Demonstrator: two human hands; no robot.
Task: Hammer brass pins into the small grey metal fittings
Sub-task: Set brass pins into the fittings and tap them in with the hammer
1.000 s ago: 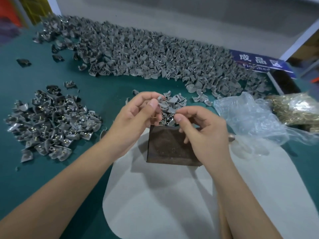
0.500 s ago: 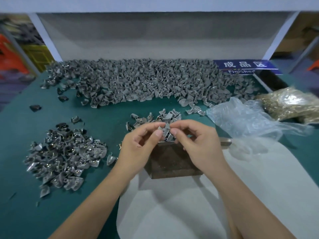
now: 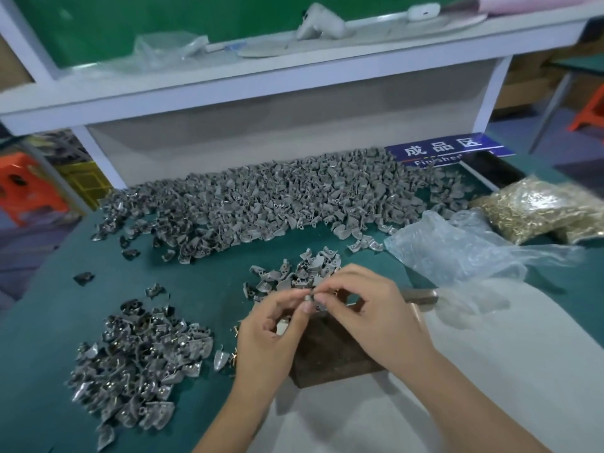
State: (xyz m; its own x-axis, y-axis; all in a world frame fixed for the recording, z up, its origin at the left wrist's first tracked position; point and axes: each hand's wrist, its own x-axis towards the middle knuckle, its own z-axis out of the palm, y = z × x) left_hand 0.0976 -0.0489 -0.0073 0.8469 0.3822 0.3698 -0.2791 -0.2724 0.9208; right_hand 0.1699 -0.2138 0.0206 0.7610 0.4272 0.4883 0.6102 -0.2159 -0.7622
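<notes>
A: Hands?
B: Left hand (image 3: 271, 325) and right hand (image 3: 369, 308) meet fingertip to fingertip, both pinching one small grey fitting (image 3: 310, 297) above the dark metal block (image 3: 330, 358). Can't tell if a pin is in it.
A: Other fittings?
B: Small heap (image 3: 294, 276) just behind the hands, big spread (image 3: 277, 197) along the back of the green table (image 3: 202, 273), third pile (image 3: 137, 354) left, with brassy glints in it.
A: Pins?
B: Bagged brass pins (image 3: 536, 210) far right, beside a crumpled clear bag (image 3: 457, 253). A few loose ones (image 3: 234, 331) by the left wrist.
A: Any text?
B: Blue sign (image 3: 447, 150), white Chinese characters "成品区", under them "Finished", partly hidden by fittings.
A: Hammer?
B: Metal head (image 3: 421, 295) shows past the right hand, on the white sheet (image 3: 490, 371).
</notes>
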